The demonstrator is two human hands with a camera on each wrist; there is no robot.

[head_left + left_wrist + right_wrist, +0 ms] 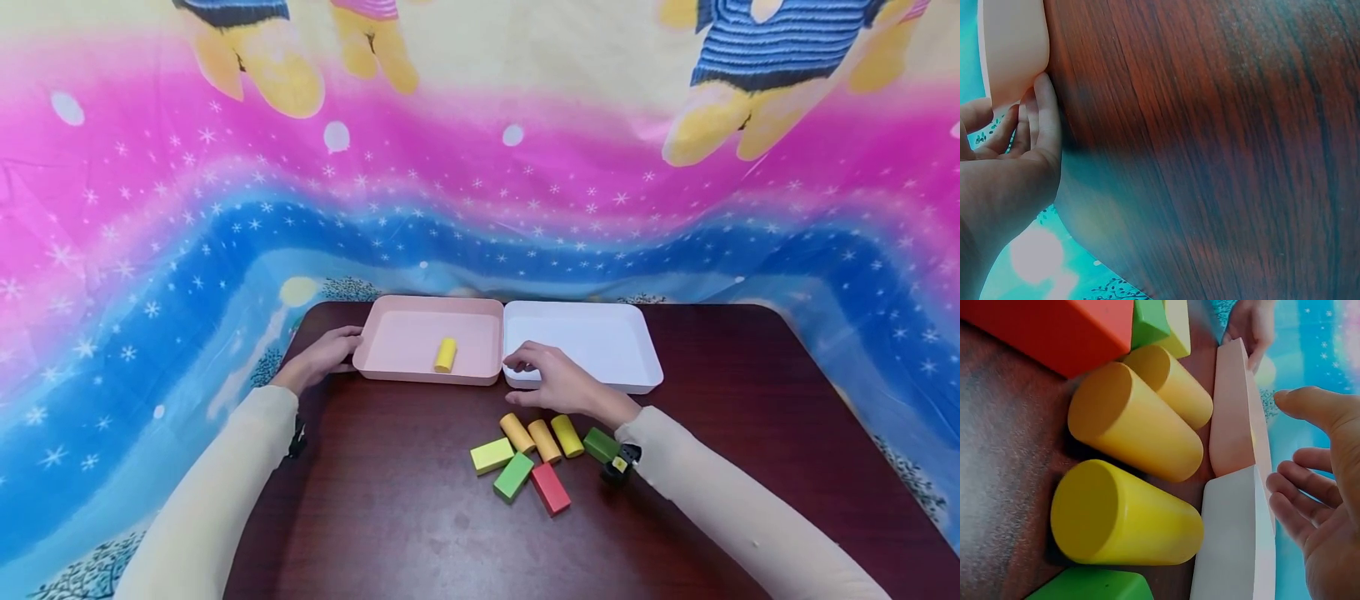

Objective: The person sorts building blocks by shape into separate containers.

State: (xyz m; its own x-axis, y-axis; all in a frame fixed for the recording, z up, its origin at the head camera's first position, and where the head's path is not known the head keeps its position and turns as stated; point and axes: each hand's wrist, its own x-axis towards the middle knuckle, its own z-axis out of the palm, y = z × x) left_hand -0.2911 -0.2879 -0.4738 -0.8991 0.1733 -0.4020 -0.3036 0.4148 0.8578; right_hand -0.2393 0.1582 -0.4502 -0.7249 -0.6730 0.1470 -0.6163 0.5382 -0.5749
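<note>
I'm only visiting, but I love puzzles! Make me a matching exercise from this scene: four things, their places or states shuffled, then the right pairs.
Column one
1. Left hand
2. Right hand
3. Red block
4. Lone yellow cylinder

Column two
A. Lying inside the pink tray
B. Raised by the white tray, holding nothing
C. On the table, nearest the person among the loose pieces
D. Touching the outer end of the pink tray

Right pairs: 1-D, 2-B, 3-C, 4-A
</note>
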